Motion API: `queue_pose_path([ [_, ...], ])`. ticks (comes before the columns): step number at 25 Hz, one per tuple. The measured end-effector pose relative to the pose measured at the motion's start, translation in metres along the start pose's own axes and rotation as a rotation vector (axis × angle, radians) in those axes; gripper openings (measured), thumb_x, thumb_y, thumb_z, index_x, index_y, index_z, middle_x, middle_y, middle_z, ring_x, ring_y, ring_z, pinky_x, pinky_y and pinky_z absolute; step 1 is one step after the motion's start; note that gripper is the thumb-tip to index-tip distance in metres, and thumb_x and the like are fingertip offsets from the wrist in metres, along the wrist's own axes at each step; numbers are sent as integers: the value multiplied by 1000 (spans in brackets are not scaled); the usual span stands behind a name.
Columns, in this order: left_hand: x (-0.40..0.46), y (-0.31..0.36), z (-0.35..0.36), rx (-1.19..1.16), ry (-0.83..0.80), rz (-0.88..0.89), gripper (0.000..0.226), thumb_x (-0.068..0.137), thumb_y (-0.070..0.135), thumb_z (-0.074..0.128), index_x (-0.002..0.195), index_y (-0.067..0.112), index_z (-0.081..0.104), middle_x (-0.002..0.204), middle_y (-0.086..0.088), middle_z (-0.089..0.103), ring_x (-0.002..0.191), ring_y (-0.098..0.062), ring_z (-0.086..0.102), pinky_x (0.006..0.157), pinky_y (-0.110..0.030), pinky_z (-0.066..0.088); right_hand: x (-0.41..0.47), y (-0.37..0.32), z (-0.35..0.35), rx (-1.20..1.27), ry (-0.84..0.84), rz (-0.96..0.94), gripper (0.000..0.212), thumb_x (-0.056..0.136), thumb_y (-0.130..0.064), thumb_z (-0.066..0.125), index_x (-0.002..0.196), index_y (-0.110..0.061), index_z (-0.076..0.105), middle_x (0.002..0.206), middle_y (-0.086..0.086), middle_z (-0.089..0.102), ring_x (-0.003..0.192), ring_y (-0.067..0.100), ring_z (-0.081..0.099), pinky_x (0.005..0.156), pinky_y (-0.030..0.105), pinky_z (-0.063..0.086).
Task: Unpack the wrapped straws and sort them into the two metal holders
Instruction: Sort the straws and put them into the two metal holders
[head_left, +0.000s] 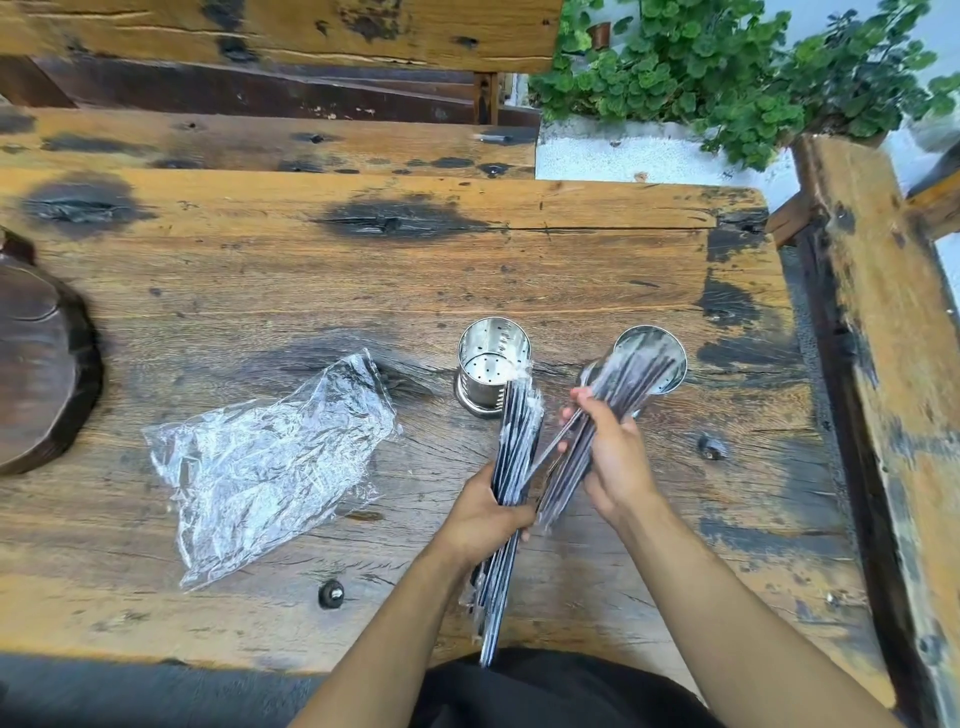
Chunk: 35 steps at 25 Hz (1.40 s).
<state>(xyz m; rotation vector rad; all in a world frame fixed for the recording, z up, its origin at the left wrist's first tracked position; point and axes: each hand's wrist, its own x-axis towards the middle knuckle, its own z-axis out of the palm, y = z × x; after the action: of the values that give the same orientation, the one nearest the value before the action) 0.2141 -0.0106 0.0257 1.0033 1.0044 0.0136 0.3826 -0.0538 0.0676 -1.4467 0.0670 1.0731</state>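
Two perforated metal holders stand on the wooden table: the left holder (492, 365) looks empty, and the right holder (655, 358) is partly hidden behind straws. My left hand (488, 512) grips a bundle of dark wrapped straws (514, 447) that points up toward the left holder. My right hand (610, 457) holds a second bundle of wrapped straws (631, 374), whose tips reach over the right holder's mouth. The two bundles cross near my hands.
A crumpled clear plastic bag (265, 467) lies on the table to the left of the holders. A dark round wooden object (36, 364) sits at the left edge. A small dark knob (331, 594) is near the front. Green plants (727, 73) grow beyond the table's far right.
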Motion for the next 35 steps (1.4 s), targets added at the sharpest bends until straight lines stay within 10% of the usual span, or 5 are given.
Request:
queue_pose_path([
  [11,3,2,-16,-447,167,-76,174,26,37,111,166,9,11,157,-31,47,149,-46,42,123,-65,32,-13,21,-10,-474,-433,109,66,71,-52,86,115,-11,61,63,-3,57,46,8,43,43,23,40],
  [19,-12,10,-12,-476,79,-9,158,35,29,109,163,-1,22,154,-27,54,150,-49,40,125,-68,26,-26,22,-3,-450,-446,21,44,82,-42,78,103,-6,64,59,-1,67,42,6,54,38,19,39],
  [25,-15,12,-7,-309,0,70,60,63,5,95,117,-1,68,98,-18,80,92,-33,77,88,-40,62,-21,19,9,-533,-426,-74,28,81,-34,85,85,-12,68,52,-3,65,39,7,51,39,19,43],
  [30,-19,16,-10,-358,67,-36,122,57,55,100,153,2,46,151,-29,55,144,-44,50,122,-65,35,-16,21,3,-443,-362,61,33,80,-36,84,83,-12,62,45,-5,54,37,9,47,40,22,44],
  [35,-17,15,-11,-418,24,-46,79,60,56,98,120,9,78,126,-25,75,117,-37,73,96,-47,61,-8,22,-2,-445,-263,5,38,83,-36,84,88,-8,59,49,-7,45,36,9,39,38,24,40],
])
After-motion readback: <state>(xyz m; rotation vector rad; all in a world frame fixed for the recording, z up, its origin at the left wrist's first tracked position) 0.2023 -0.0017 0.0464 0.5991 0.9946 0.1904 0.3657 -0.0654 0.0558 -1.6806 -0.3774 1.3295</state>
